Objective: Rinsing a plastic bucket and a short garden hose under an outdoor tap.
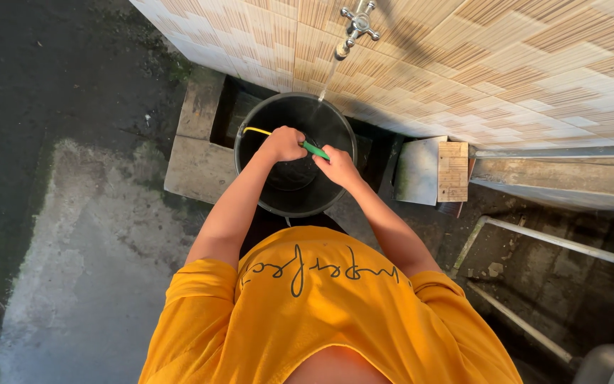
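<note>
A black bucket (250, 117) stands below a metal wall tap (355, 27), and a thin stream of water falls from the tap into it. Over the bucket's mouth my left hand (283, 144) is closed around a thin tool with a yellow end (254, 131) and a green end (315, 150). My right hand (337, 166) grips the green end. Both hands hold the tool level across the bucket. What sits inside the bucket is too dark to make out.
A tiled wall (506, 64) runs behind the bucket. A concrete curb (197, 167) borders the drain pit to the left. A small wooden board (453, 171) and a grey slab (418, 171) lean at the right. White pipes (534, 235) cross the lower right.
</note>
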